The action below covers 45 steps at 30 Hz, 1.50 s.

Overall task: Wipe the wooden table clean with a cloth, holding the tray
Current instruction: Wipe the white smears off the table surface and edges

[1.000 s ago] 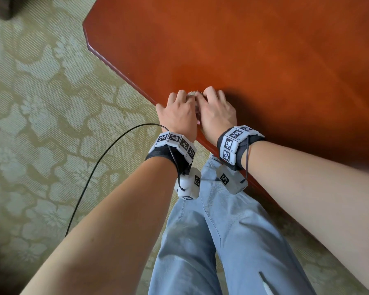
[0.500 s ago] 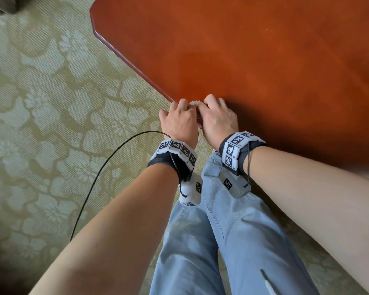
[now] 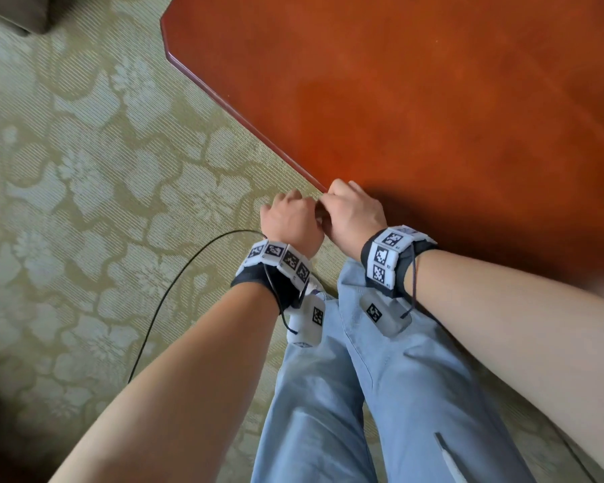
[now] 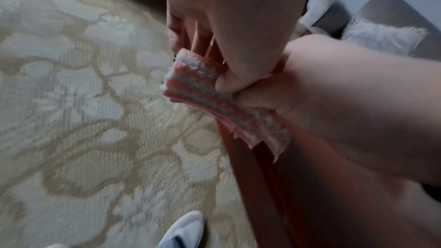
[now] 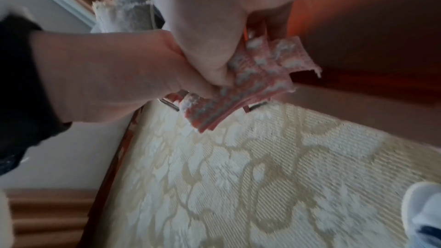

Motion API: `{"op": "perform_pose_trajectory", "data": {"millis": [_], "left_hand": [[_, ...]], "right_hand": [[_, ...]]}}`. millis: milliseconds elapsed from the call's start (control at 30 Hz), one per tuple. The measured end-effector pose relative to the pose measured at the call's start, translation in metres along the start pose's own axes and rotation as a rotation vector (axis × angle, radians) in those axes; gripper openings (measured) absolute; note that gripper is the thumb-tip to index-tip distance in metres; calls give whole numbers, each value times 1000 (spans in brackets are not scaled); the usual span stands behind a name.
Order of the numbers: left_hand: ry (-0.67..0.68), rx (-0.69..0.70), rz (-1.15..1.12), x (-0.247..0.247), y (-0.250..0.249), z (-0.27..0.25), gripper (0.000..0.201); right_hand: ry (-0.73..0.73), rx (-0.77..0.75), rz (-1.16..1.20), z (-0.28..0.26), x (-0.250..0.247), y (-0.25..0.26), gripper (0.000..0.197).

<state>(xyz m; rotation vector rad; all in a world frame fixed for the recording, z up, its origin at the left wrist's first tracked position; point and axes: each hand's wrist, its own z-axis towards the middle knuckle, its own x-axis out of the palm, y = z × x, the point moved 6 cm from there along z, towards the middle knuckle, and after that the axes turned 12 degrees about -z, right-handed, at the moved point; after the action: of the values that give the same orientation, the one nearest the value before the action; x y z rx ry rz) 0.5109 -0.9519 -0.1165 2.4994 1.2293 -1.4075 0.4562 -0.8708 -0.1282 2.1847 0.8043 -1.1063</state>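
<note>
Hands meet at mid-frame: our left hand and right hand both pinch the folded cloth at the table edge, likely regathering it. No tray shows.

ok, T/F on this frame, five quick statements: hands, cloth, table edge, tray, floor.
1. Both hands hold the cloth. True: left hand and right hand grip it together.
2. The hands are at the middle of the table. False: they are at its near edge.
3. The cloth is plain blue. False: pink and white.
4. A tray is in view. False: none shows.
5. The floor has a floral-patterned carpet. True.
</note>
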Motion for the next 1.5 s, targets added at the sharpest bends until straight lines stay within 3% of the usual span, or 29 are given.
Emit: {"op": "perform_pose_trajectory", "data": {"millis": [167, 267, 467, 567, 667, 800, 1033, 1167, 1300, 1500], "left_hand": [[-181, 124, -48, -49, -31, 45, 31], [-193, 139, -33, -48, -43, 69, 36], [-130, 71, 11, -17, -29, 64, 34], [-47, 28, 7, -14, -17, 49, 33], [132, -24, 42, -7, -5, 37, 22], [241, -133, -146, -10, 15, 20, 31], [97, -322, -567, -126, 1, -4, 50], [66, -326, -816, -200, -20, -20, 37], [17, -410, -1209, -259, -42, -42, 32], [-81, -383, -1384, -342, -66, -58, 55]], "right_hand": [[-259, 72, 69, 32, -51, -36, 8], [-288, 135, 72, 48, -56, -59, 17], [-24, 211, 179, 49, -19, -61, 42], [21, 133, 152, 35, -12, -43, 26], [161, 54, 76, 24, -3, -25, 19], [268, 34, 134, 18, -17, -8, 16], [238, -26, 292, 20, -131, 8, 17], [168, -17, 363, 13, -213, 16, 22], [84, -6, 410, 5, -285, 24, 20], [37, -48, 473, 3, -373, 38, 6]]}}
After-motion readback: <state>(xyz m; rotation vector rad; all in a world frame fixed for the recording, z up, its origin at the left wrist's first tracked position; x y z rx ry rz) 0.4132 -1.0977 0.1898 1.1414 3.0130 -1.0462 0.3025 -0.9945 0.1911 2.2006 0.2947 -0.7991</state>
